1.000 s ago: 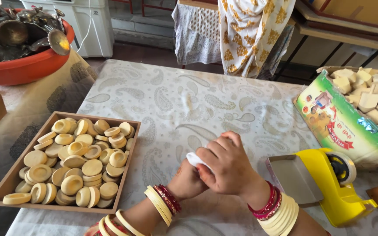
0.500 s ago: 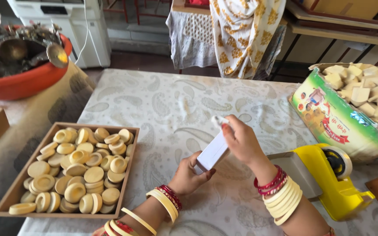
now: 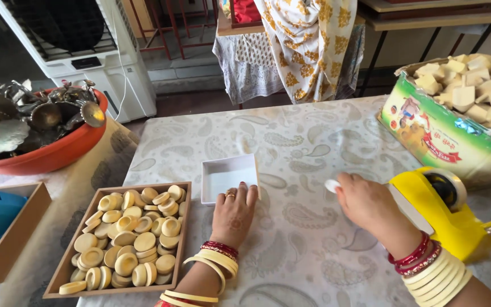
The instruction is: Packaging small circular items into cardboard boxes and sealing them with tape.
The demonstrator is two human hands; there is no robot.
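Observation:
A small white open box (image 3: 228, 176) lies on the paisley tablecloth (image 3: 302, 142). My left hand (image 3: 234, 213) lies flat just in front of the box, fingertips on its near rim, gripping nothing. My right hand (image 3: 365, 204) is to the right, beside the yellow tape dispenser (image 3: 453, 213), and pinches a small white piece (image 3: 332, 186) at its fingertips. What that piece is I cannot tell. A wooden tray (image 3: 184, 227) of several round tan discs sits directly left of my left hand.
A green printed carton (image 3: 439, 139) heaped with pale cubes stands at the right. A red basin (image 3: 58, 153) of metal ware sits at the left, a white cooler (image 3: 86, 62) behind it. A wooden box (image 3: 15, 239) holds a blue thing. Patterned cloth (image 3: 311, 45) hangs beyond the table.
The white box, held up in both hands half a second ago, now lies open on the table. My right hand has moved right toward the tape dispenser.

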